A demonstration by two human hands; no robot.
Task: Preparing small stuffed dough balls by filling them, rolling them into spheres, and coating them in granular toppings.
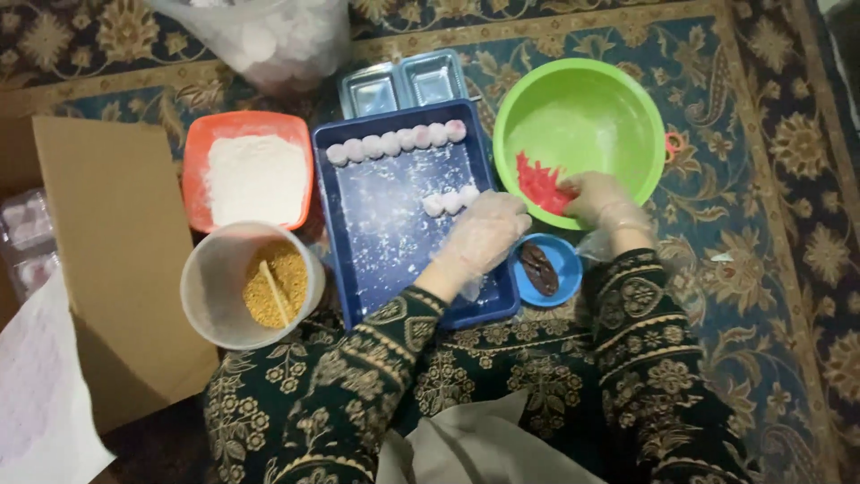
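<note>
right fingers (582,190) on red dough (540,184)

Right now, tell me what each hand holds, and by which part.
Right hand pinches the red dough at its near edge inside the green bowl. Left hand holds nothing visible.

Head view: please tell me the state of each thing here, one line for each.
Blue tray: floured, holding white balls.
Green bowl: red dough inside.
Orange tub: full of flour.
Clear tub: crumbs and stick inside.
Left hand: gloved, over tray.
Right hand: gloved, on red dough.
</note>
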